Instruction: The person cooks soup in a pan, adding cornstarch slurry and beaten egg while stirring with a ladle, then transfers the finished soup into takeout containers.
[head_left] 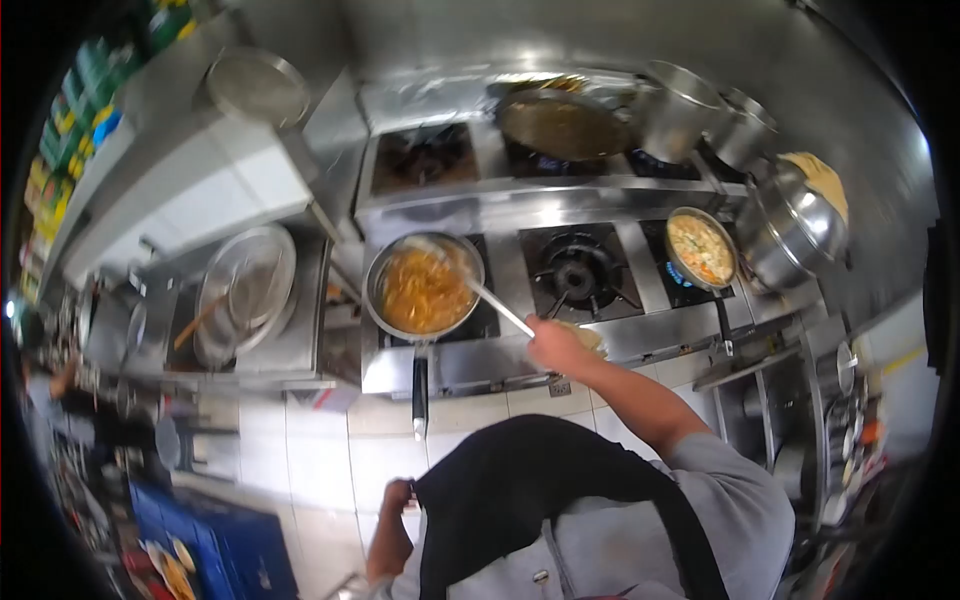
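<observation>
My right hand (556,346) is closed round the handle of a long metal cooking spoon (502,306). The spoon's far end lies in a frying pan (372,296) at the front left burner. Strips of food in an orange-brown sauce (425,290) fill the pan. Its black handle (420,395) points back toward me, untouched by either hand. My left hand (398,494) hangs low beside the dark apron (500,460), fingers curled; whatever may be in it is hidden. A pale folded cloth (585,340) lies on the stove front just beyond my right hand.
A second pan (703,250) of chopped food sits over a blue flame at right, beside a large domed steel pot (800,225). Behind stand a wide dark pan (562,125) and a tall pot (680,110). Metal bowls (262,240) rest left; a blue crate (215,540) stands below.
</observation>
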